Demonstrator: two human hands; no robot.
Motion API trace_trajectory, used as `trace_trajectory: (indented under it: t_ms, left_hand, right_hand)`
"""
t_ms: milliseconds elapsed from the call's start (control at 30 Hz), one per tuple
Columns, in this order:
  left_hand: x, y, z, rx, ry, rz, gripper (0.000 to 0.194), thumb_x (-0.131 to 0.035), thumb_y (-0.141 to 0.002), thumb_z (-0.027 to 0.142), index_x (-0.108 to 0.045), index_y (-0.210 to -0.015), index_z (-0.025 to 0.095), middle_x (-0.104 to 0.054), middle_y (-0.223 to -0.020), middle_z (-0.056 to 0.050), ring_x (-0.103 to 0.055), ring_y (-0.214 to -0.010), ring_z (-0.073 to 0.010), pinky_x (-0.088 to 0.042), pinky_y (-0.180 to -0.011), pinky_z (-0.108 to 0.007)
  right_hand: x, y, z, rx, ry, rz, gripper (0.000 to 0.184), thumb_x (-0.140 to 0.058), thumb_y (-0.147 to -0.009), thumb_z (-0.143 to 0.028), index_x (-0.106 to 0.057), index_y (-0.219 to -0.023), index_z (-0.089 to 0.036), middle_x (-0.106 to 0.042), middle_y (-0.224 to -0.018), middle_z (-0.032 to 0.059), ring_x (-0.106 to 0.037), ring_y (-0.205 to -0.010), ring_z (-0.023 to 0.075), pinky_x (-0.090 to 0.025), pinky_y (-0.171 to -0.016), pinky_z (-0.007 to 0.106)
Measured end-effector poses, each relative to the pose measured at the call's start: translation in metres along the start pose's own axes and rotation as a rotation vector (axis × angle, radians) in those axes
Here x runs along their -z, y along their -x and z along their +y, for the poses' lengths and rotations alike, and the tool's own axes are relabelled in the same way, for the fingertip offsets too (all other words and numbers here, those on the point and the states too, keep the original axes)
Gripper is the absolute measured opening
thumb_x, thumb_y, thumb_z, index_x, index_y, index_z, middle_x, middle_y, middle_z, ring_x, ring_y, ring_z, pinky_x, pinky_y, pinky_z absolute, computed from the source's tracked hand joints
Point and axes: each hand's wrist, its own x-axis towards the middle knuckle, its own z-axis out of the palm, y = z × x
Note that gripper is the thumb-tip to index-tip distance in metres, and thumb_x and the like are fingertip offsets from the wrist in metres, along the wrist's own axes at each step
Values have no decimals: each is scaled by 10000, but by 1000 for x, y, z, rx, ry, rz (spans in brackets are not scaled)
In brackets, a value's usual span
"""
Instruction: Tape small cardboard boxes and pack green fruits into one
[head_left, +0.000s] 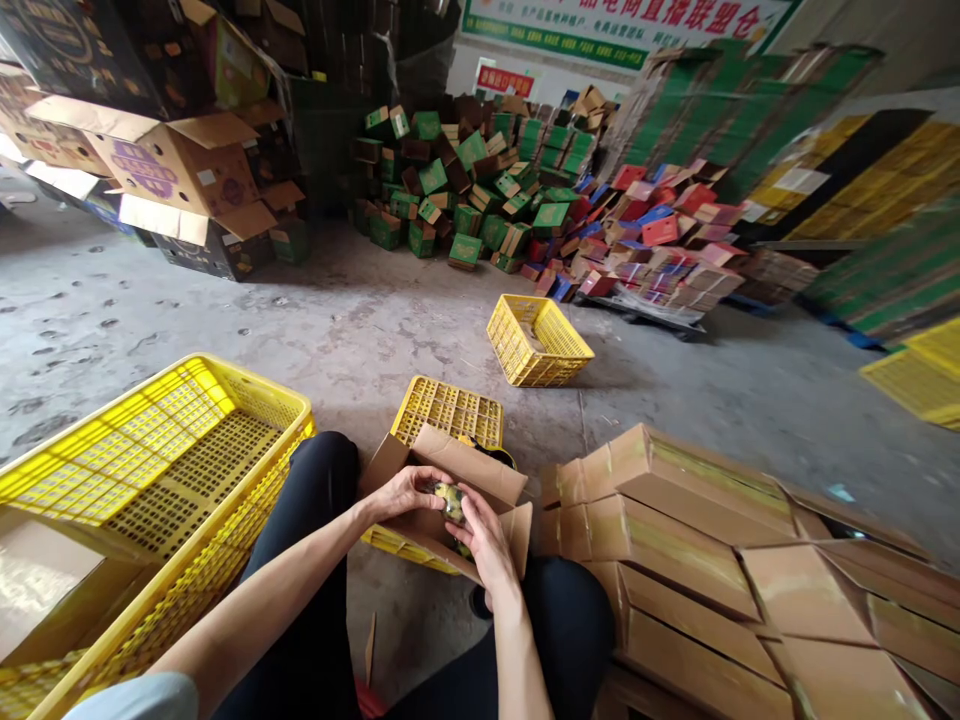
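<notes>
My left hand (403, 495) and my right hand (484, 532) meet between my knees. Both sets of fingers are closed round a small, rounded green-and-yellow item (450, 500) with a shiny surface; its exact kind is unclear. They hold it over an open cardboard box (469, 462) whose flaps stand outward. A little green and yellow shows inside the box under my right hand, mostly hidden. The box rests on a yellow plastic crate (450, 403). Something black and yellow lies behind the box's far flap, partly covered.
At my left is a large yellow crate (259, 375) with a cardboard piece inside. Stacked cardboard boxes (690, 550) crowd my right side. Another yellow crate (540, 345) sits on the concrete floor ahead. Piles of green boxes (465, 250) and red boxes (660, 232) lie farther back.
</notes>
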Motion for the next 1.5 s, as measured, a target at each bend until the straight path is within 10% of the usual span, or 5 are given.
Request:
trace_trajectory:
  t_ms: [367, 700, 933, 1133, 1500]
  left_hand:
    - [2, -2, -6, -14, 27, 3, 893, -998, -689, 345, -624, -1494, 245, -717, -1366, -100, -639, -1307, -310, -427, -1181, -464]
    - [1, 3, 2, 74, 88, 23, 999, -989, -709, 381, -515, -1580, 258, -719, -1294, -124, -693, -1164, -295, -567, -972, -422]
    - [1, 1, 0, -23, 126, 9, 716, -1006, -682, 349, -726, -1317, 172, -744, -1244, -125, -702, -1130, -280, -544, -975, -354]
    - [-1, 1, 2, -71, 145, 49, 579, -1011, -671, 313, -774, -1176, 155, -785, -1113, -97, -737, -983, -229, -540, -981, -352]
    - [-1, 5, 7, -9, 96, 11, 528, -968, -729, 430, -820, -1138, 131, -807, -1034, -105, -741, -915, -214, -540, -897, -302]
  right_hand:
    - [0, 3, -6, 129, 107, 55, 564, -903, -741, -519, -757, -1230, -279, -811, -1195, 69, -760, -1115, 314, -585, -1040, 468]
    - [5, -4, 1, 341, 223, 15, 467, -869, -769, -453, -776, -1190, -272, -734, -1358, 82, -637, -1334, 350, -463, -1194, 514]
    - [7, -4, 9, 300, 94, 20, 1003, -896, -778, -381, -376, -1635, -412, -452, -1682, 45, -517, -1485, 338, -428, -1237, 533]
    - [3, -2, 13, 137, -78, -57, 1286, -928, -761, -358, -53, -1699, -453, -610, -1552, 44, -570, -1448, 284, -380, -1262, 547]
    - [-3, 5, -3, 60, -226, -93, 812, -916, -736, -290, -576, -1463, -417, -642, -1515, 31, -584, -1424, 308, -476, -1185, 556]
